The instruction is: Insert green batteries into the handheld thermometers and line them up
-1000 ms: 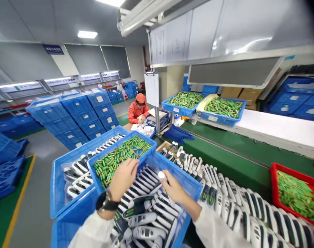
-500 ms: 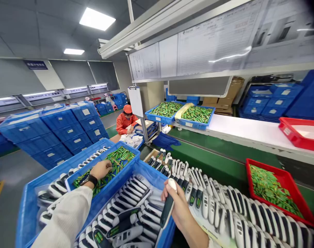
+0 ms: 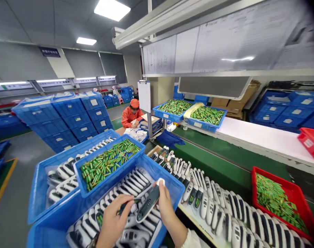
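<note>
My right hand (image 3: 169, 206) is closed around a white and dark grey handheld thermometer (image 3: 149, 203), holding it tilted, dark side up, over a blue crate (image 3: 56, 218). The crate holds rows of similar thermometers. Close to the lower end of that thermometer, my left hand (image 3: 114, 218) has thumb and fingers drawn together in a pinch. What lies between them, if anything, cannot be made out. Behind my left hand, a blue tray (image 3: 78, 174) full of green batteries (image 3: 105, 165) rests across the crates.
Rows of thermometers (image 3: 218, 203) cover the bench at right, beside a red tray (image 3: 255, 193) of green batteries. Two blue trays (image 3: 169, 118) of batteries stand on the shelf. Stacked blue crates (image 3: 76, 119) are at left. A person in orange (image 3: 131, 115) sits beyond.
My left hand has left the battery tray and come over to the thermometer in my right hand. The thermometer has tilted, its dark side turned up. The camera view has shifted left.
</note>
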A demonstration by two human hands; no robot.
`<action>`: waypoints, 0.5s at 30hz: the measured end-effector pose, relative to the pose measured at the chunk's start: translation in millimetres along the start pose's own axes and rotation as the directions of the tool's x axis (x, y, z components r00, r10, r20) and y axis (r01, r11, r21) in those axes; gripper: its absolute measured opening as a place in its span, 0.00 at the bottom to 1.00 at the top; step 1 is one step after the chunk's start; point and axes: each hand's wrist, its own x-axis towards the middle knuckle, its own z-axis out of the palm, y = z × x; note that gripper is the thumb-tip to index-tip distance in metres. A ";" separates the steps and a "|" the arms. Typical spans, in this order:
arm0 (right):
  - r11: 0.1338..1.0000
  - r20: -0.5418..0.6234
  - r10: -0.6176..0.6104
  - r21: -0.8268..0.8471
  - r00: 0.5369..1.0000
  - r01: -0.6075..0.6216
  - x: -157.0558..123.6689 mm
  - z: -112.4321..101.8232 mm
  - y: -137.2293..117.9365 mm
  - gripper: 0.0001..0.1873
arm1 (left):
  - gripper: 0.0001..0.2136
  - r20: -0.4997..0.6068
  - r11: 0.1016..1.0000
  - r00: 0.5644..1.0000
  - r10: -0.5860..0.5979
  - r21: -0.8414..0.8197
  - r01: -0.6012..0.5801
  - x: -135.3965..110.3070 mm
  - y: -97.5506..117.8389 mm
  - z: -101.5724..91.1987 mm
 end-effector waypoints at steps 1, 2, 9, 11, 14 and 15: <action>0.993 -0.002 -0.026 -0.117 1.000 0.026 -0.7 1.3 4.6 0.32 | 0.06 0.001 0.998 0.999 -0.053 -0.017 0.053 -9.9 0.5 3.8; 0.972 0.008 -0.068 -0.223 0.998 0.068 -1.5 2.1 7.4 0.33 | 0.07 -0.012 0.995 0.995 -0.100 -0.026 0.100 -17.2 0.1 6.3; 0.885 0.193 -0.175 -0.399 0.966 0.240 -8.1 3.4 0.4 0.28 | 0.14 -0.105 0.969 0.964 -0.245 -0.050 0.241 -24.7 0.4 6.2; 0.889 0.233 -0.166 -0.384 0.958 0.248 -11.3 3.9 -2.7 0.27 | 0.08 -0.039 0.980 0.980 -0.196 -0.023 0.196 -21.3 2.4 4.4; 0.892 0.274 -0.187 -0.354 0.943 0.280 -16.0 3.9 -6.1 0.25 | 0.05 0.022 0.991 0.991 -0.133 0.030 0.132 -18.7 1.1 1.5; 0.891 0.289 -0.195 -0.348 0.937 0.292 -17.1 3.6 -6.8 0.25 | 0.06 0.029 0.992 0.992 -0.124 0.044 0.122 -18.7 -0.7 0.6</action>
